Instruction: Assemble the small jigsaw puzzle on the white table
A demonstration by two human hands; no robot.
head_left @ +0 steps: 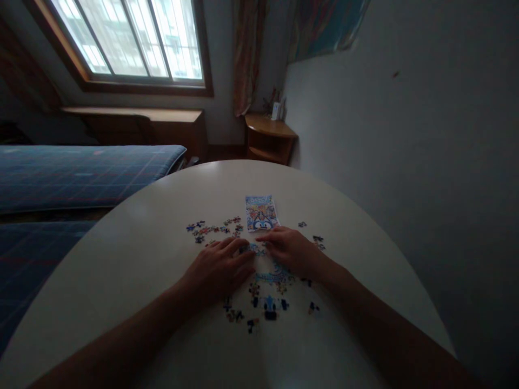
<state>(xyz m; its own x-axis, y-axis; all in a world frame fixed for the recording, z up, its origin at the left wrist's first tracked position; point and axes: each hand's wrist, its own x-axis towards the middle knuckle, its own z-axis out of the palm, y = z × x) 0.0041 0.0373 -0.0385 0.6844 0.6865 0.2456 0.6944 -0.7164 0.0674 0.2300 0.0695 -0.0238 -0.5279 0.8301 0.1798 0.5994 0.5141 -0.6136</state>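
Observation:
A joined strip of light-blue jigsaw puzzle pieces (257, 249) lies flat between my hands on the round white table (162, 237). My left hand (221, 265) rests palm down, fingers curled together at the strip's left end, on a dark-blue piece. From the other side my right hand (292, 249) closes thumb and fingers at the strip's right end; its fingertips partly cover what they grip. Just beyond lies a colourful picture sheet (260, 213) with a blue cartoon figure. Nearer to me is a joined light-blue puzzle section (271, 276), partly beneath my right hand.
Loose puzzle pieces (205, 230) spread beyond my left hand, and several others (318, 239) lie to the right. More dark pieces (270, 314) sit nearer me. A plaid mattress (81, 173) borders the table's left; a white wall (405, 140) runs along the right.

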